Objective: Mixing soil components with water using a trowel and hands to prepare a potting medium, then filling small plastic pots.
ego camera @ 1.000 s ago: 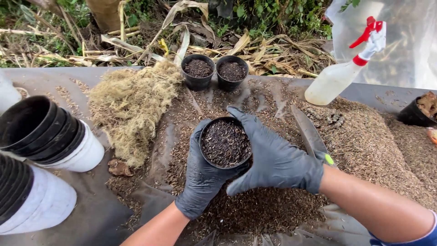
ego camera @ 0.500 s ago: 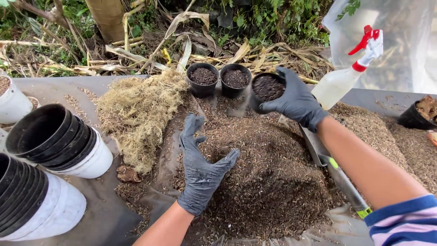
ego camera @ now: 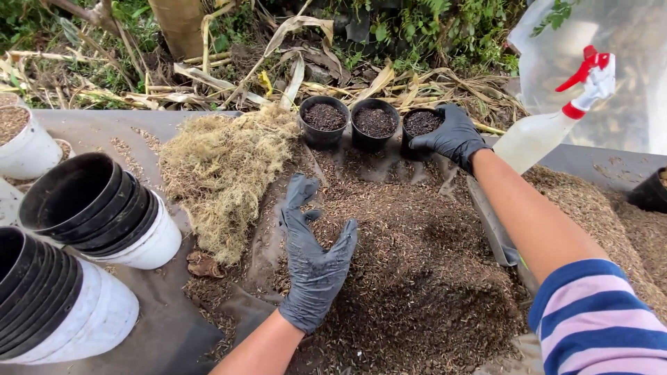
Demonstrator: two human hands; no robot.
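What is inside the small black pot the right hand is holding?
The small black pot is filled nearly to the rim with dark soil. The right hand grips its side; anything beneath the soil is hidden.

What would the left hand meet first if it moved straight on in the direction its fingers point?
The left hand points up the table, so it would probably cross loose potting mix and then reach the leftmost small black pot of the filled row; depth is unclear.

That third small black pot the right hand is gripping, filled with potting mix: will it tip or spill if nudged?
The small black pot looks brim-full, so a tilt would probably shed loose mix. It sits touching its neighbour pot, which likely steadies that side. The right hand grips its rim; thin plastic may flex.
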